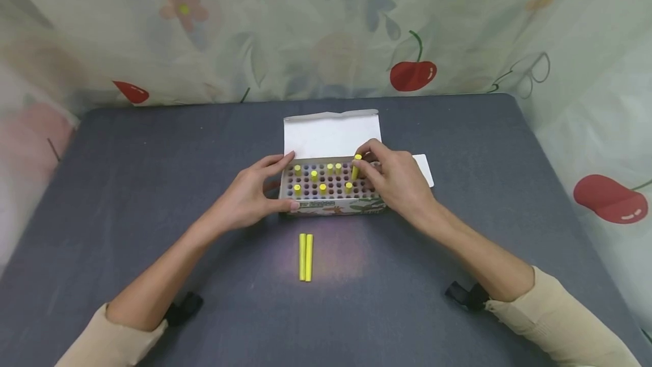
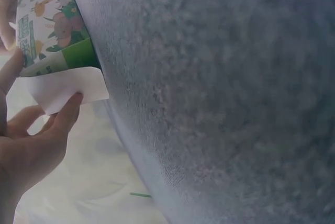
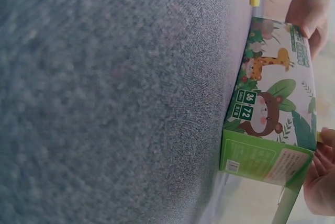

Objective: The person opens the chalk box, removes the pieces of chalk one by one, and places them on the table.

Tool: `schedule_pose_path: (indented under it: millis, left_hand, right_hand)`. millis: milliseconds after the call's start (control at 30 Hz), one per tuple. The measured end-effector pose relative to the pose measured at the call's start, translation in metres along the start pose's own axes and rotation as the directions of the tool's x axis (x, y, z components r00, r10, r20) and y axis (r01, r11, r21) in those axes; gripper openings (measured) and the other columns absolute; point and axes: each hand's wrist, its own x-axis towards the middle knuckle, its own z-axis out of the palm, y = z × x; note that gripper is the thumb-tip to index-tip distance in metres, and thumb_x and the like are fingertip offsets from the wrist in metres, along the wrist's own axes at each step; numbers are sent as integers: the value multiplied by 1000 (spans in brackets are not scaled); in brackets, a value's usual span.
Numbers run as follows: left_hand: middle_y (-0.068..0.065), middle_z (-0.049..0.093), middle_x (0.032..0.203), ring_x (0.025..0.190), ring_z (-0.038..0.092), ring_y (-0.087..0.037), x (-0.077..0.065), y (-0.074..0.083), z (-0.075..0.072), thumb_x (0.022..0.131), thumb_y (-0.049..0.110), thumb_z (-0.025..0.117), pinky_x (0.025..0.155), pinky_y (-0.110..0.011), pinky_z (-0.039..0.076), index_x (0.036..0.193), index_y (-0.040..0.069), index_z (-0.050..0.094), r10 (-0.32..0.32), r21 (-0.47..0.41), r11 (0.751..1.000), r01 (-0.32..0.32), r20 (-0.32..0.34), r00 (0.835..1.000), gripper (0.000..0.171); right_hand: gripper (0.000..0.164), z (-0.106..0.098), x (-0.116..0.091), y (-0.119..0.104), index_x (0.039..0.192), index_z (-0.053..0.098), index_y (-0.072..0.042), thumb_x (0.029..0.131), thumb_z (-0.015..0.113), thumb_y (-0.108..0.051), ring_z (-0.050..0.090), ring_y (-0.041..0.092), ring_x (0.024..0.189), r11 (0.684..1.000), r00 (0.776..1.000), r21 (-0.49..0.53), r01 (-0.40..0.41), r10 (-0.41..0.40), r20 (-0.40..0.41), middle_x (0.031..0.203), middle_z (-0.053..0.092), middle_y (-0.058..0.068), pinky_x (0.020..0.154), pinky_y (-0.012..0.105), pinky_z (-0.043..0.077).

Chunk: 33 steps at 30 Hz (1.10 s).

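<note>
A printed cardboard box [image 1: 346,208] stands on the table with its lid up, showing rows of round holes. Several yellow sticks [image 1: 323,189] poke up out of some holes. My left hand [image 1: 252,192] grips the box's left end, thumb at the front edge and forefinger at the back corner. In the left wrist view its fingers touch a white end flap [image 2: 68,85]. Between thumb and fingers, my right hand [image 1: 404,183] pinches a yellow stick [image 1: 355,169], upright over the right part of the holes; its lower end is at hole level.
Two more yellow sticks [image 1: 305,257] lie side by side on the dark grey table [image 1: 153,186], in front of the box. A white flap [image 1: 424,171] sticks out at the box's right end. Behind the table hangs a printed curtain [image 1: 326,27].
</note>
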Motion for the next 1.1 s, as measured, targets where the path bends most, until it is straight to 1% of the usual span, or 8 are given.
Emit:
schedule_pose_path:
  millis: [167,367,467,600,733,900,1000,1100]
  left_hand:
    - [-18,27,158,133,46,-39,1,1,-1,84,21,82,99,-44,55,159,20,25,15,17,1000,-15,13,1000,95]
    - [-17,26,158,135,44,-38,1,2,-1,84,21,82,100,-43,54,159,21,24,2,11,1000,-2,21,1000,96]
    - [-17,26,158,135,44,-39,1,2,-1,83,21,83,101,-44,53,159,20,24,2,7,1000,-2,17,1000,96]
    - [-17,26,158,135,45,-39,1,2,-1,83,19,83,101,-44,53,159,19,24,-4,-4,1000,4,11,1000,96]
    - [-17,25,158,134,45,-39,1,2,-1,84,19,83,101,-44,53,159,19,24,-8,-4,1000,8,13,1000,96]
    - [-16,26,158,134,46,-38,1,3,-1,84,19,82,100,-43,54,159,20,23,-11,10,1000,11,12,1000,95]
    - [-17,26,158,133,47,-40,0,3,-1,84,19,82,99,-44,54,159,20,23,-8,10,1000,8,12,1000,96]
    - [-17,26,158,133,47,-40,-1,2,0,84,19,83,99,-45,54,159,19,24,-4,7,1000,4,13,1000,96]
  right_hand:
    - [12,-1,0,0,106,64,-9,97,67,-16,68,10,60,996,1000,91,11,-10,-13,90,73,4,52,27,55]
    - [19,-3,4,4,110,72,-7,91,74,-12,72,13,66,992,994,96,80,-73,-77,90,74,4,50,26,50]
    - [23,-5,5,5,114,73,-6,91,74,-10,72,15,67,988,988,112,103,-89,-125,91,74,5,51,24,53]
    - [30,-7,5,3,119,71,-5,89,75,-6,72,19,67,974,982,193,120,-88,-165,91,74,7,55,24,60]
    - [30,-8,2,0,119,69,-2,89,75,-5,71,21,65,950,983,289,118,-71,-169,88,73,7,54,28,61]
    - [27,-10,-3,-3,117,69,-3,90,74,-7,71,23,64,918,994,392,55,-13,-109,89,70,7,56,32,62]
    - [28,-10,-7,-4,119,69,-2,91,73,-7,71,26,64,883,998,469,-21,50,-49,92,68,9,59,35,63]
    - [30,-10,-12,-6,121,68,-2,92,73,-8,70,28,63,846,994,523,-101,112,11,94,66,11,60,37,63]
